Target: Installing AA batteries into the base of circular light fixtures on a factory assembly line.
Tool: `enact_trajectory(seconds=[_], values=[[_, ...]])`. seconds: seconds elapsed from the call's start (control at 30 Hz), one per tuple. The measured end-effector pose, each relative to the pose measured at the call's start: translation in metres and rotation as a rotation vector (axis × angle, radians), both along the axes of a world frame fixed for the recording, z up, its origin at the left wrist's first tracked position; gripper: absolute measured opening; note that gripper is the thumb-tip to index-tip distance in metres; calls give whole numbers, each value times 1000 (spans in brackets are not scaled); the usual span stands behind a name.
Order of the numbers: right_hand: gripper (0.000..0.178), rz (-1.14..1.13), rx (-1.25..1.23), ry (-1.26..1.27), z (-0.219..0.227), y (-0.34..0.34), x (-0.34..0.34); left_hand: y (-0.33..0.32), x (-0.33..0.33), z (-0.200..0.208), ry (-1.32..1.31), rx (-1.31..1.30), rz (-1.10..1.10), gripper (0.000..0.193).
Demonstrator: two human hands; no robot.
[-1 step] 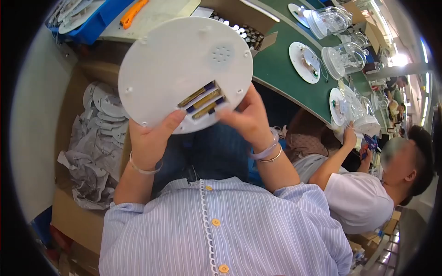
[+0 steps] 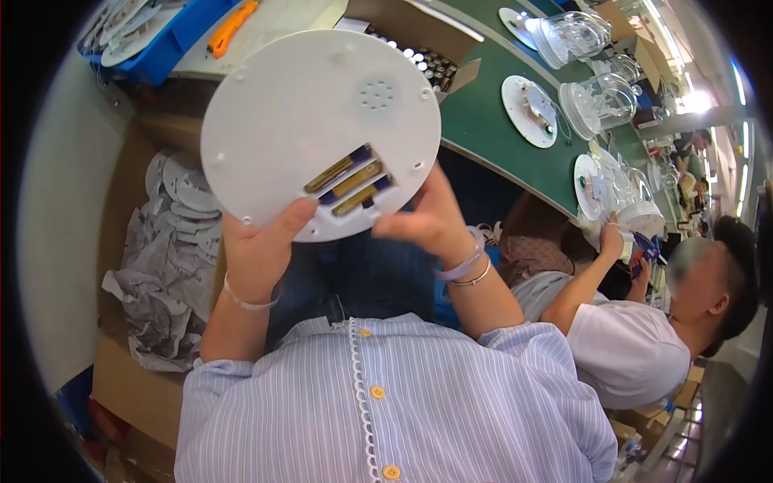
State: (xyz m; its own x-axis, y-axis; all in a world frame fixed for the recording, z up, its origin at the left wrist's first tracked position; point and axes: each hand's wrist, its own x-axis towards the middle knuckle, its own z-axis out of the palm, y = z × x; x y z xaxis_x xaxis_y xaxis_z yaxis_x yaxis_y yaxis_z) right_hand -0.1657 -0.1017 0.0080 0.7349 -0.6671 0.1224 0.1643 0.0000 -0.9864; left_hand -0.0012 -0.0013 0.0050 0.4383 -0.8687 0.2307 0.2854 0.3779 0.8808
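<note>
Between my two hands I hold a round white plastic base (image 2: 282,121), its flat underside facing me. Three batteries (image 2: 351,182) lie side by side in its uncovered compartment. A cluster of small round holes shows on the upper right of the disc. My left hand (image 2: 262,245) grips the lower left rim, thumb on the face beside the compartment. On the lower right rim is my right hand (image 2: 435,217), its fingers behind the disc and its thumb near the compartment's lower end.
An open box of batteries (image 2: 431,66) stands behind the base. Glass-domed pieces (image 2: 600,109) and a white disc (image 2: 527,113) rest on the green table (image 2: 491,153). At left, a carton (image 2: 129,189) holds discs and crumpled paper. An orange-handled cutter (image 2: 232,30) lies beyond. A co-worker (image 2: 628,338) sits at right.
The base has shifted slightly left and tilted a little. My right thumb has moved down off the batteries, leaving them in fuller view.
</note>
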Motion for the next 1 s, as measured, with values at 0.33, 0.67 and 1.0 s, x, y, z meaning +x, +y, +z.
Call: enact_trajectory(seconds=[0.33,0.67,1.0], values=[[13,528,369,60,-24,36,-9,33,43,16,404,-172,178,48],[23,488,226,20,-2,31,-21,52,42,23,319,-240,425,53],[36,452,95,-110,24,32,0,52,39,28,286,-726,-200,50]])
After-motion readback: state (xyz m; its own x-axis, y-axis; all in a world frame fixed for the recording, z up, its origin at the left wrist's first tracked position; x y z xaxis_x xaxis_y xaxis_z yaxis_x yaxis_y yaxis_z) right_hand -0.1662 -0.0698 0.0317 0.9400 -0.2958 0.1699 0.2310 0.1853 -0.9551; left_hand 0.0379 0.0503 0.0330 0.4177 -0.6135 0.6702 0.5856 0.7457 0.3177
